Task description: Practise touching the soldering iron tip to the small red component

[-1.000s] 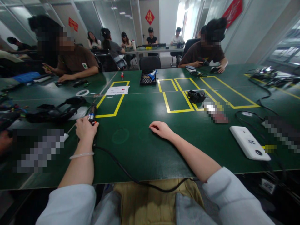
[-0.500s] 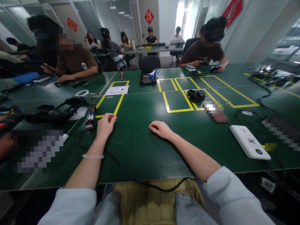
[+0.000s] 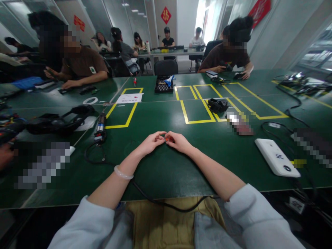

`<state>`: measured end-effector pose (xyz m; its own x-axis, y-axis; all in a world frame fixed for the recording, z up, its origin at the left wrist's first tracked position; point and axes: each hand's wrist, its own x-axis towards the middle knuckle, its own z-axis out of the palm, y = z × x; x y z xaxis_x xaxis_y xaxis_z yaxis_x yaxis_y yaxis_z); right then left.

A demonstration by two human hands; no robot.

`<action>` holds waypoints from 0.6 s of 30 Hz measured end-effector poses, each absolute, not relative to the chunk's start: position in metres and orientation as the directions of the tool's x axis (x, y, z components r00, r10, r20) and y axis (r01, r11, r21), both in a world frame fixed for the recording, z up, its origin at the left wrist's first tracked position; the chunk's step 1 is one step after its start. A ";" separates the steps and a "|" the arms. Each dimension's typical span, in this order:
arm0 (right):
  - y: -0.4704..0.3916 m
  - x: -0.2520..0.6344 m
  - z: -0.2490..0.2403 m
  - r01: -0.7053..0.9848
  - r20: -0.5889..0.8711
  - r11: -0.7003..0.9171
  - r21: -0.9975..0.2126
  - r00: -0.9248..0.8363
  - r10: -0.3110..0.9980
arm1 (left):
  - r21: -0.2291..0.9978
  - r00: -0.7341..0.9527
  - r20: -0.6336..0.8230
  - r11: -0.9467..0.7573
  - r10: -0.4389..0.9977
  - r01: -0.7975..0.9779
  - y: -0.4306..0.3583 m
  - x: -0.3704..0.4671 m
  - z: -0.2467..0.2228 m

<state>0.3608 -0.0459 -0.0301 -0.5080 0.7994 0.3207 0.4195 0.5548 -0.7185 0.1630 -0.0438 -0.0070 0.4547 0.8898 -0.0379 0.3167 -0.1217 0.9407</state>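
My left hand [image 3: 150, 143] and right hand [image 3: 181, 142] pinch an orange piece [image 3: 169, 140], direction and long axis unreadable; my left has come across.

Has left hand [image 3: 152, 143] and right hand [image 3: 180, 142] close together over the green surface [image 3: 160, 173] — pinching a small orange piece [image 3: 169, 140] (detail unclear) in the right. Shows a cylindrical tool [image 3: 101, 122] to the left, a white device [image 3: 273, 155] to the right — plus seated co-workers [image 3: 86, 65] beyond.
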 end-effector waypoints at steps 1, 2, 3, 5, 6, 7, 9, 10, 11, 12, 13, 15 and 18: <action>-0.046 0.360 -0.031 0.420 0.325 0.560 -0.714 -0.509 0.797 | 0.946 0.458 -0.037 -0.117 0.888 0.302 -0.045 0.162 -0.009; -0.045 0.360 -0.032 0.421 0.327 0.561 -0.713 -0.508 0.797 | 0.950 0.459 -0.031 -0.116 0.888 0.289 -0.045 0.162 -0.010; -0.045 0.360 -0.033 0.419 0.329 0.559 -0.715 -0.505 0.798 | 0.953 0.459 -0.021 -0.121 0.888 0.279 -0.046 0.161 -0.010; -0.044 0.360 -0.034 0.411 0.327 0.550 -0.728 -0.497 0.804 | 0.949 0.458 0.004 -0.148 0.889 0.278 -0.047 0.161 -0.010; -0.044 0.360 -0.035 0.404 0.326 0.543 -0.736 -0.492 0.807 | 0.943 0.456 0.018 -0.167 0.890 0.288 -0.048 0.160 -0.009; -0.044 0.360 -0.035 0.395 0.324 0.536 -0.746 -0.487 0.811 | 0.934 0.454 0.031 -0.188 0.890 0.304 -0.048 0.160 -0.009; -0.044 0.360 -0.035 0.380 0.316 0.514 -0.769 -0.474 0.822 | 0.913 0.453 0.058 -0.231 0.890 0.337 -0.049 0.159 -0.007; -0.044 0.360 -0.034 0.379 0.309 0.501 -0.778 -0.464 0.830 | 0.903 0.454 0.073 -0.252 0.888 0.349 -0.050 0.159 -0.006; -0.044 0.360 -0.033 0.381 0.300 0.487 -0.785 -0.454 0.839 | 0.893 0.456 0.086 -0.271 0.886 0.359 -0.051 0.159 -0.005; -0.044 0.360 -0.031 0.388 0.289 0.474 -0.791 -0.447 0.847 | 0.884 0.457 0.098 -0.288 0.884 0.367 -0.052 0.160 -0.005; -0.044 0.360 -0.030 0.398 0.280 0.462 -0.792 -0.436 0.855 | 0.876 0.458 0.109 -0.303 0.882 0.375 -0.054 0.160 -0.004; -0.045 0.361 -0.027 0.405 0.260 0.448 -0.797 -0.439 0.860 | 0.861 0.455 0.129 -0.327 0.881 0.390 -0.056 0.162 -0.002; -0.045 0.361 -0.025 0.397 0.252 0.440 -0.805 -0.441 0.861 | 0.837 0.448 0.162 -0.363 0.879 0.409 -0.060 0.165 0.000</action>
